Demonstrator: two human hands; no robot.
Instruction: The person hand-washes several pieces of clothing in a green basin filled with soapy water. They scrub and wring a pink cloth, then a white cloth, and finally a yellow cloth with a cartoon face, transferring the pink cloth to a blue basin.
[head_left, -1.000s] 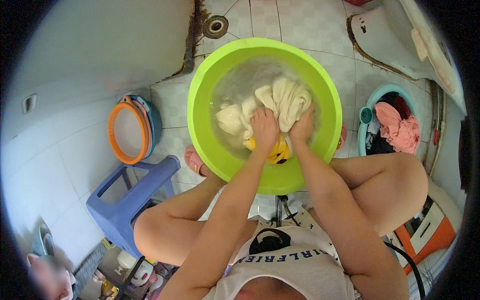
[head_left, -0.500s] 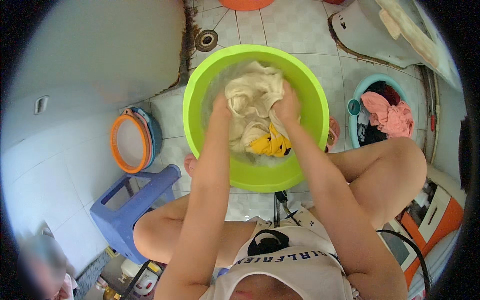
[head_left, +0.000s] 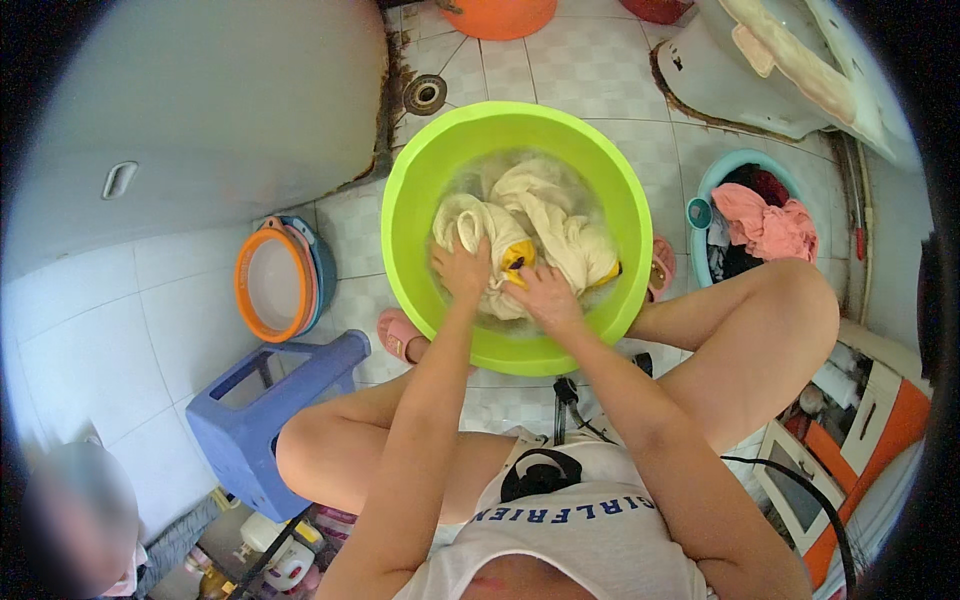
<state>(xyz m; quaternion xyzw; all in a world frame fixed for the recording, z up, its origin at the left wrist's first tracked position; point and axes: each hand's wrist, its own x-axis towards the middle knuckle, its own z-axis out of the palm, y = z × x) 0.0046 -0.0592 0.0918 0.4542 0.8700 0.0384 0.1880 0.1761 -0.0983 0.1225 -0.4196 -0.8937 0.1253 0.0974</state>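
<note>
A cream garment (head_left: 555,215) with yellow patches lies bunched and wet in cloudy water inside a large lime-green basin (head_left: 425,305). At its left side my left hand (head_left: 463,270) grips a fold of the cloth, fingers curled over it. My right hand (head_left: 545,298) is closed on the garment near a yellow and dark patch, close to the middle of the basin. Both forearms reach over the near rim. Some fingertips are hidden in the folds.
A light-blue tub (head_left: 703,255) of clothes stands at the right. Stacked small basins (head_left: 243,300) lean by the left wall, behind a blue plastic stool (head_left: 230,425). A floor drain (head_left: 425,95) and an orange container (head_left: 505,18) lie beyond the basin.
My hands have come nearer to me and closer together. The garment has been lowered and spread into the water, its yellow part now mostly folded under.
</note>
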